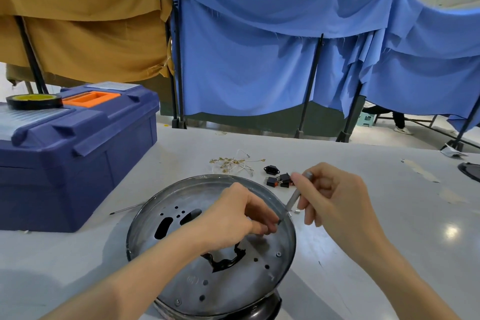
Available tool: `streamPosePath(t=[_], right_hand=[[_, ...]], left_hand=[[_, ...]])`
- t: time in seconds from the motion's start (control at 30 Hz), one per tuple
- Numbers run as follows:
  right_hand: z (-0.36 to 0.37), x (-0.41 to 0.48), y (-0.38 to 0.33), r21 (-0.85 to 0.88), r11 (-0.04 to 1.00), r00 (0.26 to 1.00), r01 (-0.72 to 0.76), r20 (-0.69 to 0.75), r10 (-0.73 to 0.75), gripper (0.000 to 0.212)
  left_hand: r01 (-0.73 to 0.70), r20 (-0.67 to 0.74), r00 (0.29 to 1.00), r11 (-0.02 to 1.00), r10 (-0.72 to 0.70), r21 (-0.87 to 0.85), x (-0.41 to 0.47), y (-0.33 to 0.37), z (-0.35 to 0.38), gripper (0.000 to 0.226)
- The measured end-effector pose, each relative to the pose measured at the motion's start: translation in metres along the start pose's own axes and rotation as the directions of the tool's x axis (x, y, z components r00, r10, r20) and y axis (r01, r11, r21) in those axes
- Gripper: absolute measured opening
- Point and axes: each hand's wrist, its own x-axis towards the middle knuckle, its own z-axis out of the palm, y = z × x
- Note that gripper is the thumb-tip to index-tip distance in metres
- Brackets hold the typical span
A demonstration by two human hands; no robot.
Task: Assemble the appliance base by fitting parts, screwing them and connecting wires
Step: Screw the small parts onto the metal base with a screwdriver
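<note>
One round metal base point(207, 280) lies on the tabletop point(363, 215) under the left fingers point(261, 215), which pinch a small dark part point(279, 221) at its rim. Right fingers point(310, 205) grip one screwdriver point(294, 196). Beyond them: loose wires point(233, 162), black switches point(279, 180); leftward, one blue toolbox point(78, 163).

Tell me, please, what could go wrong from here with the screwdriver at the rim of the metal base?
The screwdriver tip sits beside the fingertips of the left hand; a slip could jab them.
Pressure may rock the metal base, which seems propped on a black object at its near edge.
The small dark part being pinched could drop through a cut-out.
</note>
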Motion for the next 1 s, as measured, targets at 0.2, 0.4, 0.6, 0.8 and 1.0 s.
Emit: streamPosePath(t=[0.2,0.4,0.6,0.8,1.0], right_hand=[[0.019,0.012,0.012,0.041,0.998,0.995,-0.042,0.090,0.038,0.021],[0.043,0.033,0.021,0.138,0.976,0.979,-0.169,0.137,0.150,0.028],[0.053,0.041,0.031,0.184,0.953,0.970,-0.239,0.095,0.225,0.029],[0.055,0.041,0.036,0.193,0.952,0.972,-0.235,0.071,0.226,0.028],[0.057,0.040,0.037,0.196,0.955,0.975,-0.222,0.070,0.212,0.029]], left_hand=[[0.005,-0.460,0.887,0.996,0.037,0.090,0.006,-0.004,-0.045,0.021],[0.257,-0.581,0.812,0.926,-0.052,0.275,0.008,-0.035,-0.105,0.019],[0.411,-0.544,0.765,0.912,-0.344,0.002,0.006,-0.081,-0.143,0.020],[0.489,-0.423,0.791,0.873,-0.442,0.001,0.007,-0.107,-0.135,0.023],[0.464,-0.337,0.856,0.871,-0.393,0.163,0.007,-0.104,-0.132,0.016]])
